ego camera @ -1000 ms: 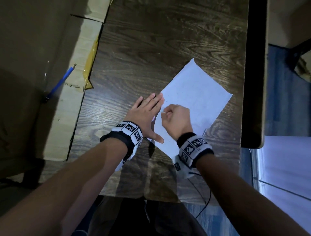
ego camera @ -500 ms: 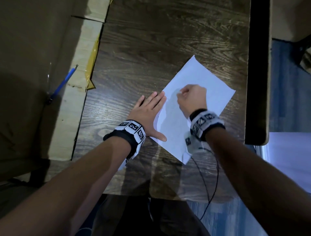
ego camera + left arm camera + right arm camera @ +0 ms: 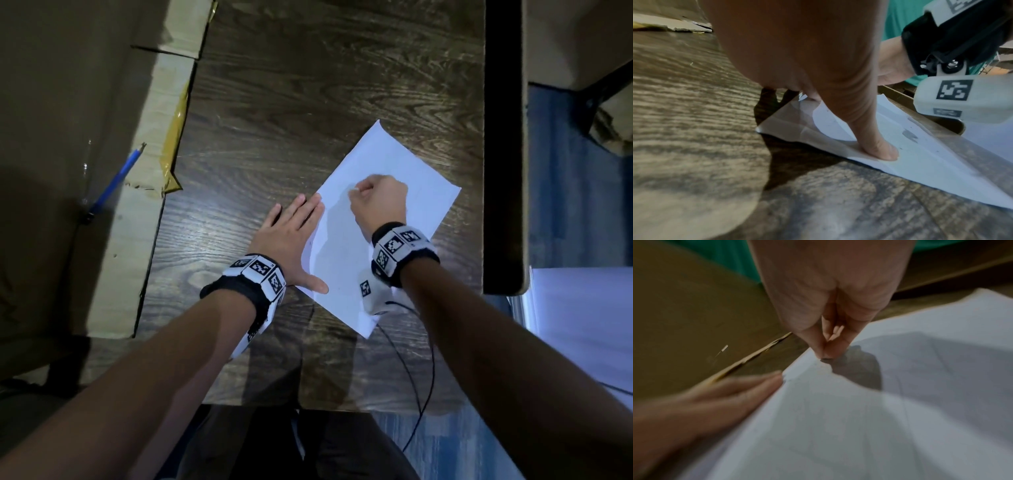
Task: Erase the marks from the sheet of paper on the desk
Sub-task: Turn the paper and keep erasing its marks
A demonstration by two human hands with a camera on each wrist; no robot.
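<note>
Dim room, light from the right. Dark wood-grain desk (image 3: 308,85) w/ black edge strip (image 3: 501,137) along its right side. Cardboard sheet (image 3: 144,222) w/ yellow tape (image 3: 174,150) at left, blue pencil (image 3: 116,185) on it. Blue floor (image 3: 561,188) at right.

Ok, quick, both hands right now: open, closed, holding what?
Left hand: open, flat, thumb pressing the paper.
Right hand: closed, pinching a small eraser.

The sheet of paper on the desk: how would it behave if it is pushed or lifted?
The sheet of paper looks thin and light, so it would likely slide on the desk. The left hand presses its edge. Its creases suggest it would flop and wrinkle easily.
</note>
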